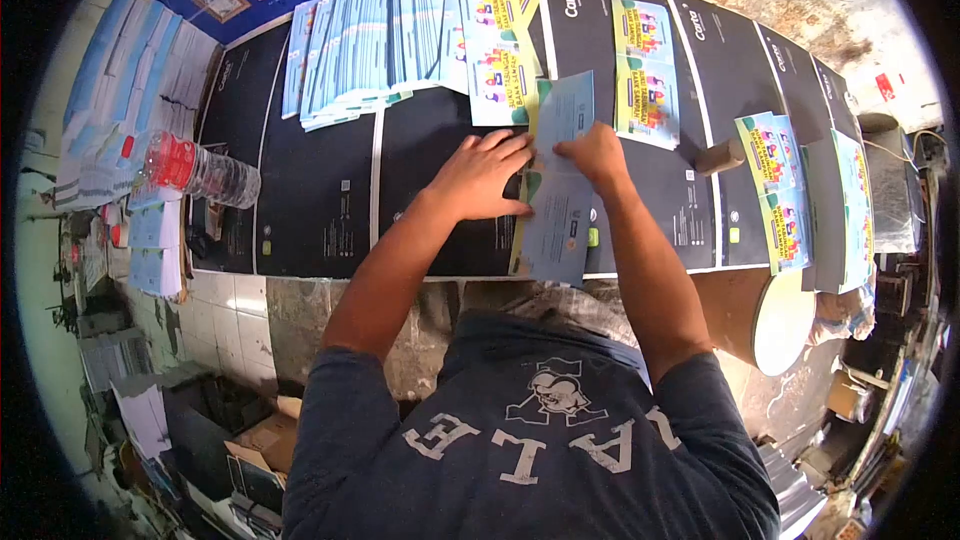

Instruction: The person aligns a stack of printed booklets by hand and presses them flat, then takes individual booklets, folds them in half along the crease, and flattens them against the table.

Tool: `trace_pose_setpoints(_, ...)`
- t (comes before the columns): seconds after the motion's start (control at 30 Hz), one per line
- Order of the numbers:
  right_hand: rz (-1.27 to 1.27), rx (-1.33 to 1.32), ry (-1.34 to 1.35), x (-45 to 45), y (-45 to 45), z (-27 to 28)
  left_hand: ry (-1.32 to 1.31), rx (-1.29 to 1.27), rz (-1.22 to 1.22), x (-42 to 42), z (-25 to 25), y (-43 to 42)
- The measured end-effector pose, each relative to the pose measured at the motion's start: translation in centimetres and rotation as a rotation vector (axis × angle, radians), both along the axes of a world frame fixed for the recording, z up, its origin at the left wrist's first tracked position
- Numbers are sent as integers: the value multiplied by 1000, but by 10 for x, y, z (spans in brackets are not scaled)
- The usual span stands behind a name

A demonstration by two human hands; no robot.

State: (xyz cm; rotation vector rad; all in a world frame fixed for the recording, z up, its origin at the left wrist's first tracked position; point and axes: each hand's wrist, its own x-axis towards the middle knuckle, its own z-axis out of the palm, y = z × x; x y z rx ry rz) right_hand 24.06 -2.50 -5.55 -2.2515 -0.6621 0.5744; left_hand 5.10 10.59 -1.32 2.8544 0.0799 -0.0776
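A printed booklet cover (562, 195), pale blue with a yellow-green strip along its left side, lies lengthwise in front of me on the black tabletop. My left hand (482, 175) rests at its left edge, fingers spread and thumb apart, the fingertips touching the strip. My right hand (597, 155) is on the cover's upper right part with its fingers curled in; whatever they hold, if anything, is hidden. Just beyond the cover lies a stack of yellow and blue covers (492, 50). To the right is another pile of printed covers (645, 75).
Fanned blue booklets (350, 45) fill the back left. A water bottle (205, 170) lies on its side at the left, near tall paper stacks (130, 60). A wooden block (719, 158) and more covers (778, 190) are at the right. A round drum (780, 323) stands below the table edge.
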Motion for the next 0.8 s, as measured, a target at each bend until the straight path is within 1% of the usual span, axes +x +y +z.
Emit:
trace_pose_setpoints(0.07,-2,-14,-12,1,2,4,25,-4,-5,0,8,-3)
trace_pose_setpoints(0.1,1,-40,30,2,3,5,44,-5,-12,1,11,-3)
trace_pose_setpoints(0.13,4,-69,73,3,3,5,44,-5,-10,2,9,-4)
trace_pose_setpoints(0.27,-1,-58,82,6,5,-3,42,16,-4,1,1,-5)
trace_pose_setpoints(0.37,8,-43,79,4,5,6,48,21,6,0,1,-6)
trace_pose_setpoints(0.43,24,-72,156,1,4,24,53,22,8,3,5,-7)
trace_pose_setpoints(0.47,21,-68,153,3,5,20,61,40,6,3,7,-8)
trace_pose_setpoints(0.57,16,-55,92,2,6,14,87,50,17,3,6,-9)
trace_pose_setpoints(0.63,-61,-79,7,-11,-1,32,102,41,26,4,5,-11)
trace_pose_setpoints(0.67,-74,-75,6,-18,-12,31,94,96,24,4,6,-12)
trace_pose_setpoints(0.7,-27,-84,-243,-26,-27,28,85,152,20,5,6,-12)
trace_pose_setpoints(0.73,21,-96,-494,-35,-44,25,80,154,8,5,6,-12)
trace_pose_setpoints(0.77,5,-126,-478,-46,-65,24,84,143,20,4,5,-12)
trace_pose_setpoints(0.8,-10,-130,-479,-43,-68,24,88,131,30,3,4,-12)
